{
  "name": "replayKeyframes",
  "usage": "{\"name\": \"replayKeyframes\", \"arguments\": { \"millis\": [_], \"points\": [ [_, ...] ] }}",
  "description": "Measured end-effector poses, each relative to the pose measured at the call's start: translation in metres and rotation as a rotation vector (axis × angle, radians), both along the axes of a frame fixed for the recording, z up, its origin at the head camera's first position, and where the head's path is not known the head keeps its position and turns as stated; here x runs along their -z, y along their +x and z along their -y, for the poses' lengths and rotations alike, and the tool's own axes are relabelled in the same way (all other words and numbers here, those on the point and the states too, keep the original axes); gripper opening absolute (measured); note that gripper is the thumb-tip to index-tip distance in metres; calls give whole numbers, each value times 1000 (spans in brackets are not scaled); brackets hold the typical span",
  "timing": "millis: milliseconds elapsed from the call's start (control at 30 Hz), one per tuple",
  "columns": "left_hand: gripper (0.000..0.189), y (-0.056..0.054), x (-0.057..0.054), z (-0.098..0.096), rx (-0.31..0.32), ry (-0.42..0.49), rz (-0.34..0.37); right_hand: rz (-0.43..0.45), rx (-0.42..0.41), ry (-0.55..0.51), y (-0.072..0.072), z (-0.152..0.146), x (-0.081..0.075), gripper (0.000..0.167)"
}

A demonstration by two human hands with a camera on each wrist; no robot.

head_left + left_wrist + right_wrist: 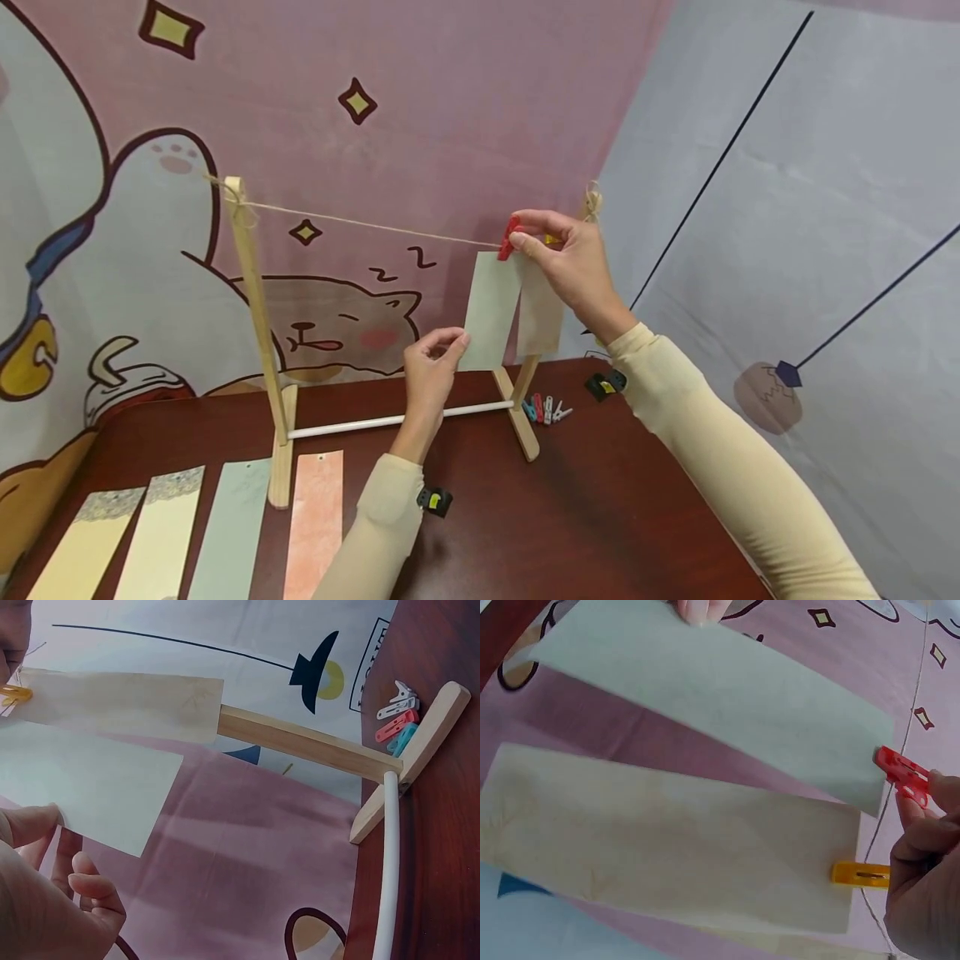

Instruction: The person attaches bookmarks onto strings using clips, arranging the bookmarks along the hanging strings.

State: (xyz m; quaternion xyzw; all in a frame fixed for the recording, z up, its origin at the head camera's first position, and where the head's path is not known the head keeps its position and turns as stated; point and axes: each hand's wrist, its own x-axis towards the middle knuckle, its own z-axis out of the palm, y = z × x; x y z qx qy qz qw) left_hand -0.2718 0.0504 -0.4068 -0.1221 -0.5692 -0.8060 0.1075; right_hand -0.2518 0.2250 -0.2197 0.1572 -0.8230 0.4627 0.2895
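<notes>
My right hand (573, 262) pinches a red clothespin (508, 237) at the string (375, 225), and its nose sits over the top of a pale green paper strip (491, 312). Lower down, thumb and fingers of my left hand (433, 371) pinch that strip's left edge. In the right wrist view the red clothespin (902, 774) is at the strip's upper corner. Beside it hangs a beige paper strip (667, 836) under a yellow clothespin (860, 875). My right hand hides part of the yellow clothespin in the head view.
A wooden stand (258, 317) with a white crossbar (345, 427) carries the string. Several loose clothespins (546, 408) lie by its right foot. Front left on the table are a coral strip (317, 517), a grey-green strip (231, 529) and two cream strips with patterned ends (161, 533).
</notes>
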Motion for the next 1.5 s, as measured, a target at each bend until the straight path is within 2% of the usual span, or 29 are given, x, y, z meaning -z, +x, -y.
{"name": "replayKeyframes", "arguments": {
  "millis": [367,500,733,900,1200,1500],
  "points": [
    [9,1,2,3,-9,-34,-11,-22,68,64,14,4,5,33],
    [11,2,5,3,-1,-50,0,-57,59,17,17,2,10,30],
    [15,7,15,7,5,-68,34,-177,17,-106,24,-6,24,22],
    [17,18,25,15,3,-99,57,-203,0,-182,31,-15,36,22],
    [21,40,44,37,-5,-139,103,-157,24,-245,33,-32,68,25],
    [24,61,56,64,-59,-207,160,-109,70,-316,35,-41,95,25]
  ]
}}
